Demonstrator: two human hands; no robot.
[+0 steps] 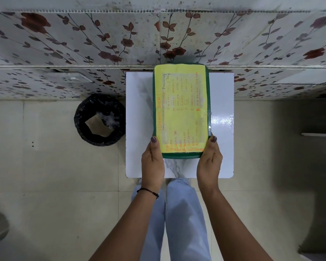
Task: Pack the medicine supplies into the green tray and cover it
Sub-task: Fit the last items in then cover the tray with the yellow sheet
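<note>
A green tray (pixel 181 156) is held lengthwise over the white table (pixel 137 129), its long axis pointing away from me. A flat cover with a yellow handwritten contents sheet (pixel 181 110) lies on top and hides whatever is inside. My left hand (pixel 152 162) grips the near left corner, thumb on the cover's edge. My right hand (pixel 209 162) grips the near right corner the same way. I cannot tell whether the far end rests on the table. No medicine supplies are visible.
A round bin lined with a black bag (pixel 100 120) stands on the tiled floor left of the table. A floral-patterned wall (pixel 83 44) runs just behind the table. My legs in light blue trousers (pixel 177 213) are below the near edge.
</note>
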